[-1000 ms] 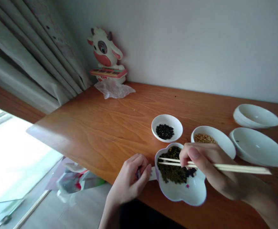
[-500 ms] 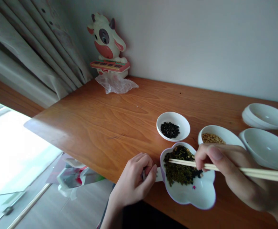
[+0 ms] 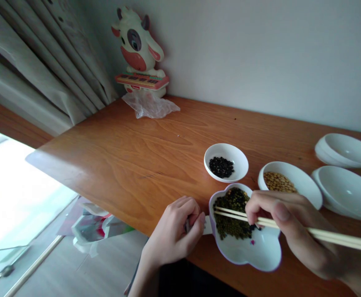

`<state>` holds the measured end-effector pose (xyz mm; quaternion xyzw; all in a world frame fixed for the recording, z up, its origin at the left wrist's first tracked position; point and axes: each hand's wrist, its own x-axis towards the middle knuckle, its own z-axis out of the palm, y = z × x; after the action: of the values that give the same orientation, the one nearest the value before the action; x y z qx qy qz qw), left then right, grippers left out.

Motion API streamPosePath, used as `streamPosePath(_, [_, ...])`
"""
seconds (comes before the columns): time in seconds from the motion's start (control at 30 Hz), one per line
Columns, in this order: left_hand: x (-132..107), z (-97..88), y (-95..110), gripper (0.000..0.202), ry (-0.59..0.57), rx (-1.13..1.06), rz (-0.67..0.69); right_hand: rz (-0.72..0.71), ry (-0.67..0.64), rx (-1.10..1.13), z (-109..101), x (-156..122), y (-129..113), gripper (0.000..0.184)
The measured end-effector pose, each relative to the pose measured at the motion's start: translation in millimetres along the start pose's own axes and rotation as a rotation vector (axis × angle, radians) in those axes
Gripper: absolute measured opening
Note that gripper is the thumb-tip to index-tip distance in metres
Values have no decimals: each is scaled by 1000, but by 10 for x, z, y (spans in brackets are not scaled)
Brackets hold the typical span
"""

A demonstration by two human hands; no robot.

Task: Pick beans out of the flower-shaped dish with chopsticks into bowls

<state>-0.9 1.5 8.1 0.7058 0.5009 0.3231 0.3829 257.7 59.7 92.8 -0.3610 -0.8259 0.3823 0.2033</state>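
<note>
My right hand [image 3: 292, 227] holds a pair of wooden chopsticks [image 3: 338, 238], their tips slightly apart over green beans [image 3: 234, 225] mixed with black and a few yellow ones. These lie in a flower-shaped white bowl [image 3: 256, 256] with a lilac rim. Beside that bowl's left edge, my left hand [image 3: 179, 231] rests at the table edge with curled fingers; a small dark bit shows by the thumb, too hidden to name. A white tag [image 3: 207, 226] sticks out between this hand and the bowl. Part of the beans is hidden behind my right hand.
Behind stands a white bowl [image 3: 241, 163] of black beans [image 3: 221, 167]. Right of it, another white bowl [image 3: 307, 185] holds yellow beans [image 3: 279, 181]. Two more white bowls stand far right. A cow toy keyboard [image 3: 141, 80] and plastic bag [image 3: 151, 105] sit by the wall.
The chopstick tips have moved a little left and spread apart, with my right hand shifting slightly left. My left hand stays in place. The view has tilted slightly.
</note>
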Motion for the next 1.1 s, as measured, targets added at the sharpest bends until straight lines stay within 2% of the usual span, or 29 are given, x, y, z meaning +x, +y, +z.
streamPosePath(0.13, [-1,2,-1,30,-1,2,-3,20,-43,35,-9,-26,44,63])
streamPosePath(0.47, [-32,8,1,28,12,14,-2,-5,49,111,34,-26,97,56])
streamPosePath(0.63, [-34,15,12,29,16,7,2,-12,125,164,43,-61,140,61])
streamPosePath(0.8, [-27,20,-3,29,10,-1,-3,-46,230,262,-184,-159,188,72])
streamPosePath(0.9, [-41,25,-56,29,14,-6,-2,-93,363,224,-351,-239,274,75])
streamPosePath(0.97, [-51,26,-86,29,22,-7,1,-71,429,179,-397,-261,312,77])
streamPosePath(1.03, [-53,23,-89,29,27,-5,5,-9,388,153,-375,-243,297,78])
streamPosePath(1.1, [-43,17,-62,29,25,3,3,40,275,136,-300,-196,229,75])
